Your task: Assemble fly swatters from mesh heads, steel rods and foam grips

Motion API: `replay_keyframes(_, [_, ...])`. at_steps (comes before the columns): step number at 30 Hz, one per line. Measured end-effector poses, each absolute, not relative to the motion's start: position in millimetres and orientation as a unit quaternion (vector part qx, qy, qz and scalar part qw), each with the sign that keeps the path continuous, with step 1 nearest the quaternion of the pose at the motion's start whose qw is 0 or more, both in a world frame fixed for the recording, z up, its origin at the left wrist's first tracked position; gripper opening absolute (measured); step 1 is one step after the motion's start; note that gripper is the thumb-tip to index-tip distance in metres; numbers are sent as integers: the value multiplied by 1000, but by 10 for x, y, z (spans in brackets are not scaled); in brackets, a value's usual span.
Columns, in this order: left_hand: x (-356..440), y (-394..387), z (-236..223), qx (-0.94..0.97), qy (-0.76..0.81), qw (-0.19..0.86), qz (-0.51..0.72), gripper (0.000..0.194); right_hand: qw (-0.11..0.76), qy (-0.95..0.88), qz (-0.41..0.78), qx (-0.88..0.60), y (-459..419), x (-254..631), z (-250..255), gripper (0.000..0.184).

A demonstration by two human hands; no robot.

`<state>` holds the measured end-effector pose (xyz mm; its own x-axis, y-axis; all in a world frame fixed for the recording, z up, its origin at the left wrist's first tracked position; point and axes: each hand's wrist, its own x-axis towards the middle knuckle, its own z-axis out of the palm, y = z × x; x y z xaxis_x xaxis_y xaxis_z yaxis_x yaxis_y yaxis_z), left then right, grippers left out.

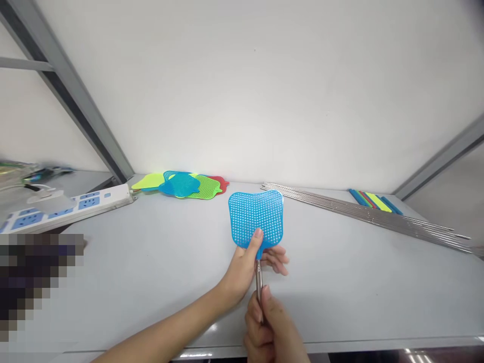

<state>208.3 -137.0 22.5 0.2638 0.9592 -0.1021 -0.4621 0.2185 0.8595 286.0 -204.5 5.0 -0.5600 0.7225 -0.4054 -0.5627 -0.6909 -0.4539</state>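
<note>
Over the table (170, 262), blue head (256, 216), gripped by left hand (241, 273), is seemingly aligned with rod (259, 278) gripped below by right hand (277, 325)

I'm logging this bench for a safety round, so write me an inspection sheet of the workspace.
Surface: grey tabletop, parts laid along its back.
Job's things: blue mesh head on a metal rod; piled mesh heads in yellow, blue, green and red; loose metal rods and coloured strips at back right.
Clutter: power strip at the left; blurred items beyond it, unidentifiable; lower left pixelated.
Hands: left hand holds the blue mesh head, thumb on the mesh; right hand closes its fingers around the rod.
Cables: white cable near the power strip; its route is unclear.
Surroundings: white wall behind, grey frame at both sides.
</note>
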Motion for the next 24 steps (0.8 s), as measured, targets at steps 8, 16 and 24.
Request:
replay_keyframes(8, [2081,-1367,118,379,370,704,474,43,361,-97,887,-270,-2040,2832,142,48])
replay_keyframes(16, [2146,-1447,176,309,350,748,472,47,274,-124,944,-135,-1955,3024,224,45])
replay_keyframes(24, [2121,-1445,122,311,356,729,495,47,257,-110,959,-42,-1888,3017,234,36])
